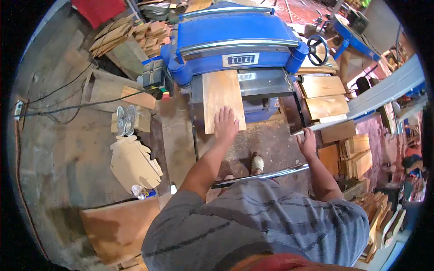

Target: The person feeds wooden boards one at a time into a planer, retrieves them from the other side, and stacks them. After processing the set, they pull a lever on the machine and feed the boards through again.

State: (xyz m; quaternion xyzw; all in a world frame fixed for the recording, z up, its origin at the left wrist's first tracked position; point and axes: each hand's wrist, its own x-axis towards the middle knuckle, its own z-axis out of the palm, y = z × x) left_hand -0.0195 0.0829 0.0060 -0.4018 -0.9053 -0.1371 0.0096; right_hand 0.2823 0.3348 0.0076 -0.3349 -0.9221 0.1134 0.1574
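Fingers of the left hand (pixel 225 124) lie spread and flat on the near end of a pale rectangular wooden board (pixel 221 100), pressing on it, not gripping. The right hand (pixel 308 142) is open too, its fingers loosely resting near the edge of the steel side frame (pixel 298 115) to the right of the board; whether it bears weight I cannot tell.

The board lies lengthwise on the infeed table of the blue boxy thickness planer (pixel 235 45), its far end just under the planer's mouth. The step in hand looks like feeding the board in. The next move probably calls for a steady, straight push with the flat palm, fingers kept well back from the opening.

Right of the planer, more cut wooden planks (pixel 325 97) are stacked. Left of it, on the dusty floor, lie a cardboard cutout (pixel 133 162), a pair of grey shoes (pixel 125 119) and black cables (pixel 68 106). Below the planer's table a sandalled foot (pixel 257 163) shows.
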